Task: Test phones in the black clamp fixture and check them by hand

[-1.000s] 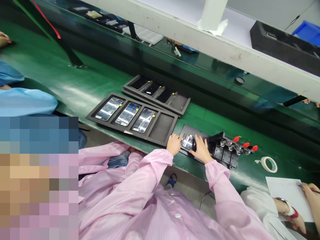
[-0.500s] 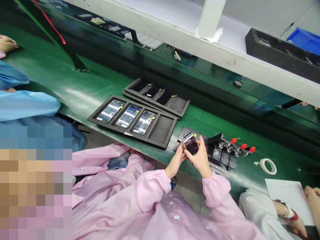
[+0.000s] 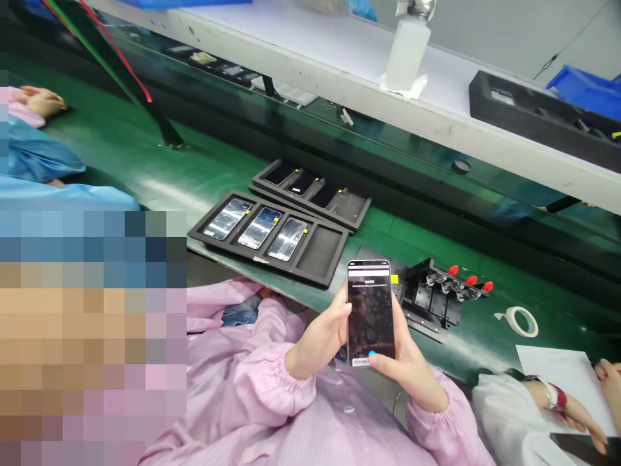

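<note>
A smartphone (image 3: 370,314) with a lit, mostly dark screen is held upright before my chest, facing me. A yellow tab sticks out at its right edge. My left hand (image 3: 334,323) grips its left side, thumb along the edge. My right hand (image 3: 400,353) wraps the right side, its thumb touching the lower screen beside a blue dot. The fingers behind the phone are hidden. Beyond it lies a black fixture (image 3: 436,294) with red-tipped clamps. To the left, a dark foam tray (image 3: 317,252) holds three phones and has one vacant slot.
Behind the near tray sits a second foam tray (image 3: 352,204) with dark-screened phones. A tape roll (image 3: 521,321) and white paper (image 3: 528,362) lie rightward, near a co-worker's hands. Another person sits close on the left. A shelf (image 3: 310,84) carrying a white bottle (image 3: 407,55) runs overhead.
Both hands have brought the phone closer and turned its screen squarely toward me. My right thumb now rests on the lower screen, where a blue dot shows. The camera view has shifted slightly.
</note>
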### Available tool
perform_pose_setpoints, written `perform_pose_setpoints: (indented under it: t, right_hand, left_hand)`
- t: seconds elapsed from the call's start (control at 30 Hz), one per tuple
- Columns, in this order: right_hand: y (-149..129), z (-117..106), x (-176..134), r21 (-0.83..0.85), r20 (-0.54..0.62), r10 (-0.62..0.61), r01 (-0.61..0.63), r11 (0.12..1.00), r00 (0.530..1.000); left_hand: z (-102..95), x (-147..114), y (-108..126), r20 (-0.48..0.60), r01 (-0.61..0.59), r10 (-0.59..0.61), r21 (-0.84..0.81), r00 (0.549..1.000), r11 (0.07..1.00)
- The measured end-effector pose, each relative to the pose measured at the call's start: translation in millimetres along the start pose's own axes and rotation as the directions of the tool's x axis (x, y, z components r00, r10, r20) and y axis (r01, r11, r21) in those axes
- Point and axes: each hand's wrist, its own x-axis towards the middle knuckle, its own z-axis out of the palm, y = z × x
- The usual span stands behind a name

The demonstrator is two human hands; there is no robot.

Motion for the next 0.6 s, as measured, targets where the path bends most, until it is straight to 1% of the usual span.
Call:
perform_pose_setpoints:
  t: [0.1, 0.17, 0.37, 0.6]
  right_hand:
    - [-2.4, 2.6, -2.3, -0.104, -0.029, 0.000, -0.003, 0.995, 1.000]
    - [-3.1, 3.4, -3.1, -0.136, -0.040, 0.003, -0.008, 0.991, 0.999]
    - [-5.6, 6.3, -6.6, -0.151, -0.045, -0.016, 0.009, 0.989, 0.999]
    - [-0.2, 6.7, -7.8, -0.166, -0.045, -0.031, 0.023, 0.986, 0.999]
  left_hand:
    - [4.6, -4.1, 0.5, -0.009, -0.029, 0.030, 0.062, 1.000, 0.998]
    - [6.7, -5.6, 0.8, -0.022, -0.028, 0.030, 0.096, 0.999, 0.995]
    - [8.9, -5.0, 2.1, -0.026, -0.038, 0.042, 0.127, 0.999, 0.991]
    - [4.0, -5.0, 0.5, -0.002, -0.018, 0.019, 0.154, 1.000, 0.988]
